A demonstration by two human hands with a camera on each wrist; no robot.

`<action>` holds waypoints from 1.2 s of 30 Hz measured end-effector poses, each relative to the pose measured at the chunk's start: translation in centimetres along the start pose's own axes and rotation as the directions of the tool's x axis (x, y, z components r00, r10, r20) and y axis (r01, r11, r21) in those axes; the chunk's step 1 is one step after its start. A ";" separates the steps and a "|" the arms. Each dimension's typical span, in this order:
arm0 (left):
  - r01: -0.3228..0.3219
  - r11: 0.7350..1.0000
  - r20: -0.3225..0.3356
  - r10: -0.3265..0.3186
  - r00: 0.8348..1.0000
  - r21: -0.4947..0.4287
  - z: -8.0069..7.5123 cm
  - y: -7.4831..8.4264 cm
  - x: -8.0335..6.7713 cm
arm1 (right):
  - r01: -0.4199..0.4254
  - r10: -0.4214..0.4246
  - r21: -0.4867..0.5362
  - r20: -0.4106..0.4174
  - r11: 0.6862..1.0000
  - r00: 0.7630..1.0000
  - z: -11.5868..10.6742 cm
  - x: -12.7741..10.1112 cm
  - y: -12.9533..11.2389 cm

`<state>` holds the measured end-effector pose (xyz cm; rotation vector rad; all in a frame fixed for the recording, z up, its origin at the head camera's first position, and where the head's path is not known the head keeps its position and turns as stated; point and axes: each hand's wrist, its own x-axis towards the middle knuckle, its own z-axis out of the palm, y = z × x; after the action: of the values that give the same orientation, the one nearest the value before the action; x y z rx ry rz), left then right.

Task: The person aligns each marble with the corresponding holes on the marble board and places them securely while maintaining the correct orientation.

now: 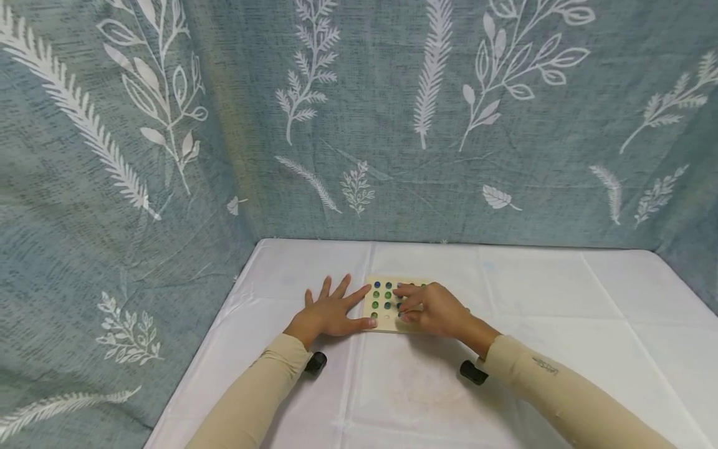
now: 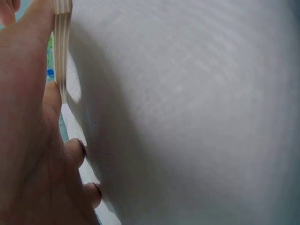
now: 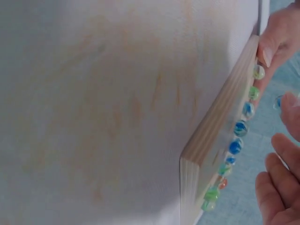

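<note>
The wooden marble board (image 1: 387, 305) lies flat between both hands — right hand (image 1: 434, 310) over it, fingers curled, apparently pinching a marble (image 3: 279, 101). Left hand (image 1: 331, 310) rests flat with fingers spread, touching the board's left edge.

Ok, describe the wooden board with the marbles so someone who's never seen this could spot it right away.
On the white tablecloth, in front of the leaf-print blue curtain, look between the two hands. The left hand lies flat against the board's left edge, and the right hand covers its right part. The wooden board is the pale square slab there, dotted with rows of green and blue marbles.
</note>
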<state>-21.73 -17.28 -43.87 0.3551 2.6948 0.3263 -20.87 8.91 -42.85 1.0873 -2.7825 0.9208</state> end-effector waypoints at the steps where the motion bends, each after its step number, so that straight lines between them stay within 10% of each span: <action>1: 0.000 1.000 -0.004 0.000 1.000 0.001 0.1 0.1 0.1 | 0.009 -0.009 -0.023 -0.001 1.000 1.000 0.1 0.1 0.1; 16: -0.010 1.000 -0.017 0.011 1.000 0.026 0.8 0.8 0.3 | -0.007 0.011 -0.199 0.018 0.980 1.000 1.0 -0.1 0.1; 36: 0.004 1.000 -0.010 -0.004 1.000 0.003 0.4 -0.2 0.2 | -0.019 0.017 -0.137 -0.018 0.990 1.000 -1.6 -1.2 1.4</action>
<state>-21.80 -17.37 -44.35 0.3497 2.7058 0.3234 -21.17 11.30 -42.54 1.0313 -2.7982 0.7229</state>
